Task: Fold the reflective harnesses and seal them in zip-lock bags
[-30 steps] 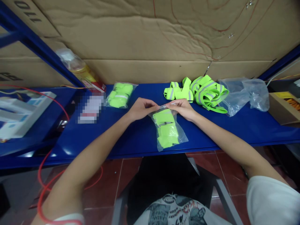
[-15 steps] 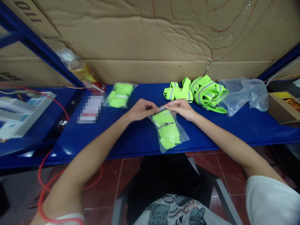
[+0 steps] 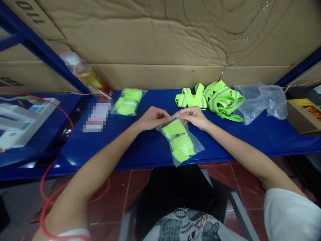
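Note:
A clear plastic bag (image 3: 180, 140) with folded neon-yellow strap inside hangs at a tilt over the front part of the blue table. My left hand (image 3: 153, 118) pinches the left part of its top edge between thumb and fingers. Close beside it, my right hand (image 3: 195, 116) grips the right part of the same edge. Behind my right hand lie loose neon-yellow straps (image 3: 222, 100) with grey stripes. A second bagged neon bundle (image 3: 129, 101) rests behind my left hand.
On the blue table (image 3: 140, 147) a bottle (image 3: 86, 73) leans at the back left, near a blurred-out label (image 3: 96, 117). Crumpled clear plastic (image 3: 260, 100) and a cardboard box (image 3: 302, 117) are at the right. A red hose (image 3: 43, 180) passes by my left arm.
The lower end of the held bag has swung slightly to the right and down. Both hands keep hold of its top edge, almost in the same place.

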Motion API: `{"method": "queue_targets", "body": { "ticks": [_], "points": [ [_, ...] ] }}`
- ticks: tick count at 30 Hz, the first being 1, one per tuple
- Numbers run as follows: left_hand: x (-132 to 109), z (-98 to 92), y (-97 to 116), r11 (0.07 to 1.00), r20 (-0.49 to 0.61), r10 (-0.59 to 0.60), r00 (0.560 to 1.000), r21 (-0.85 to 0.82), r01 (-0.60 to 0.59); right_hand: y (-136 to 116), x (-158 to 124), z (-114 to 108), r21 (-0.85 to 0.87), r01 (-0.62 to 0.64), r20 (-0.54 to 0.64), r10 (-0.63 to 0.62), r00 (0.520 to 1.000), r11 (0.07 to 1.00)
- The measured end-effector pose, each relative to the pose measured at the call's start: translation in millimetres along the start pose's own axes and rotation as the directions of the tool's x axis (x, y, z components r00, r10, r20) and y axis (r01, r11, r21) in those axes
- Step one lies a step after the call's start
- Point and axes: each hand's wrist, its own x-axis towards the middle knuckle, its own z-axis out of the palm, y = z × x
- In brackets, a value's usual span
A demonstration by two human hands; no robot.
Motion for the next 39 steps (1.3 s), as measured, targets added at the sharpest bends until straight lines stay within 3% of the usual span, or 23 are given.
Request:
{"method": "queue_targets", "body": {
  "ticks": [7, 17, 22, 28, 31, 35, 39],
  "points": [
    [1, 8.3, -2, 0.999, -0.032, -0.035, 0.999, 0.006, 0.035, 4, 3, -1, -0.031, 0.007, 0.004, -0.007, 1.000, 1.000],
    [-2, 10.1, 3, 0.935, 0.084, 0.075, 0.994, 0.340, -0.099, 9, 6, -5, -0.080, 0.009, 0.089, -0.002, 0.996, 0.997],
    [-3, 10.9, 3, 0.960, 0.134, 0.108, 0.985, 0.244, -0.139, 11, 9, -8, -0.064, -0.013, 0.110, 0.020, 0.994, 0.998],
    [0, 10.4, 0, 0.996, 0.099, 0.002, 0.995, 0.087, -0.010, 12, 8, -5, 0.008, -0.010, 0.068, 0.009, 0.998, 1.000],
    [-2, 10.7, 0, 0.996, 0.108, -0.041, 0.993, 0.078, 0.033, 11, 6, -2, -0.026, 0.036, 0.046, -0.034, 0.998, 0.999],
    [-6, 16.3, 1, 0.994, 0.062, 0.024, 0.998, 0.106, -0.030, 12, 3, 3, -0.028, 0.043, 0.003, -0.043, 0.999, 0.999],
    [-9, 19.0, -2, 0.989, 0.090, 0.020, 0.996, 0.147, -0.033, 14, 2, 7, -0.002, 0.022, -0.023, -0.022, 0.999, 1.000]
  ]
}}
